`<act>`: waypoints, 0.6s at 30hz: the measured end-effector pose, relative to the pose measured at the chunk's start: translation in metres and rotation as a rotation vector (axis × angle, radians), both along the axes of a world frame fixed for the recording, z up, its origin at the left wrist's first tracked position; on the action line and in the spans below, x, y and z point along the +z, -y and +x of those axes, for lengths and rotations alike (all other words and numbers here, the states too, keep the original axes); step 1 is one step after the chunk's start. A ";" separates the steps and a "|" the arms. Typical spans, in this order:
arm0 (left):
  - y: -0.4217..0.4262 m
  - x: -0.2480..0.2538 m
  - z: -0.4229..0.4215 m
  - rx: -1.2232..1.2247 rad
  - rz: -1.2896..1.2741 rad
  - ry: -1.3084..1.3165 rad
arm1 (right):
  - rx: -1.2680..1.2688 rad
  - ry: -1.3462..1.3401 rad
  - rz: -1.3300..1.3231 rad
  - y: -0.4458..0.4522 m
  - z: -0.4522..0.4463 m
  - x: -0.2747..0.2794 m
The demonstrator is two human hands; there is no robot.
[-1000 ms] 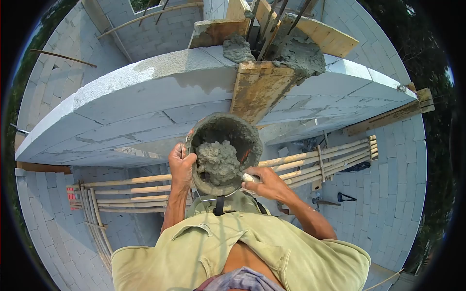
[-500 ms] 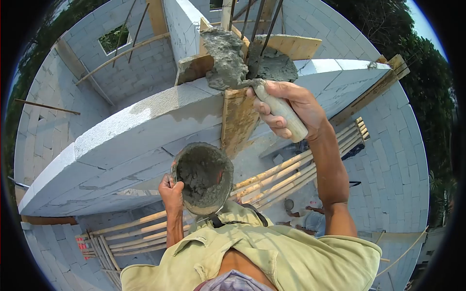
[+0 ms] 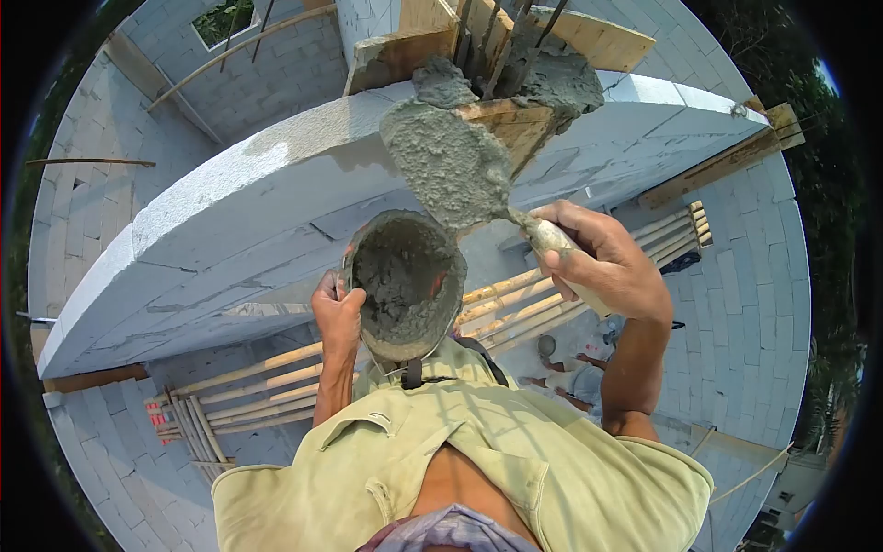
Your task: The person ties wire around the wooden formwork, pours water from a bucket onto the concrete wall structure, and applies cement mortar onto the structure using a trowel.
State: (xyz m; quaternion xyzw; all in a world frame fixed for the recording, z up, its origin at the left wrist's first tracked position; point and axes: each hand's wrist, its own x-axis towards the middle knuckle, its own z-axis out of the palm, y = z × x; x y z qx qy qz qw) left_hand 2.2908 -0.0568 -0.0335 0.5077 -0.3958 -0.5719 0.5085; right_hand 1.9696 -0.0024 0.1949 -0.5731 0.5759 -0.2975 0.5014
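Observation:
My right hand (image 3: pixel 602 260) is closed round the handle of a trowel (image 3: pixel 451 166), whose blade is coated with grey mortar. The blade hangs in front of the wall top, just below the wooden formwork (image 3: pixel 520 129). My left hand (image 3: pixel 338 313) grips the rim of a bucket (image 3: pixel 405 347) in front of my chest. Wet mortar (image 3: pixel 391 271) lies inside the bucket, its mouth tipped up towards me. More mortar (image 3: pixel 561 81) is heaped at the formwork, around upright steel bars (image 3: pixel 501 60).
A light block wall (image 3: pixel 230 207) curves across the view below the formwork. Bamboo poles (image 3: pixel 267 373) form a scaffold under me. Another person (image 3: pixel 584 382) is far below, near the floor. Boards (image 3: pixel 717 166) are fixed against the wall at right.
My right hand has drawn the trowel back and down from the formwork, so its blade now shows nearer the bucket. The bucket appears slightly further right and higher as the view shifts.

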 end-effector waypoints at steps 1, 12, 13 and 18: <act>0.000 0.007 -0.006 -0.011 -0.002 0.037 | 0.105 -0.260 -0.177 -0.008 0.001 -0.019; 0.011 0.004 -0.090 -0.172 -0.224 0.465 | 0.117 -1.143 -0.383 -0.050 0.082 -0.221; 0.011 0.001 -0.092 -0.145 -0.238 0.516 | 0.111 -1.140 -0.378 -0.052 0.072 -0.211; 0.001 0.007 -0.104 -0.162 -0.161 0.482 | 0.012 -1.358 -0.506 -0.032 -0.017 -0.177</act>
